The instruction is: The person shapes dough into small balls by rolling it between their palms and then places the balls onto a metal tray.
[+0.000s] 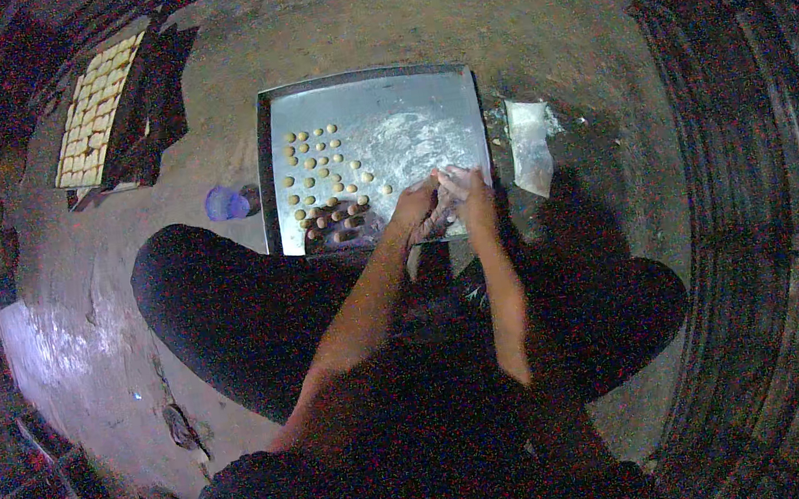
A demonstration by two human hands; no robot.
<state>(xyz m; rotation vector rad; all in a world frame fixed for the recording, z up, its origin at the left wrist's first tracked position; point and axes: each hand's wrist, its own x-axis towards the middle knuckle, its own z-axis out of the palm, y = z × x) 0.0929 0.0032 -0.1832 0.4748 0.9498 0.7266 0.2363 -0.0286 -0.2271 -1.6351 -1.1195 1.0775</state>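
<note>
A square metal tray (pixel 369 92) lies in front of my crossed legs. Several small round dough balls (pixel 324 173) sit in loose rows over its left half, the nearest of them in shadow. White flour (pixel 415 136) is spread across the right half. Over the tray's near right part, my left hand (pixel 416 209) and my right hand (pixel 473 194) meet with fingers curled inward. Their fingertips look whitened, and whatever lies between them is too small and blurred to make out. Below the hands, a pinkish patch near the rim is unclear.
Right of the tray lies a white plastic bag (pixel 530 146) with white powder spilled beside it. A purple cup-like container (pixel 226 203) stands to the left. Farther left, a tilted board (pixel 99 112) carries rows of pale pieces. Dark slatted structures (pixel 747 204) line the right side.
</note>
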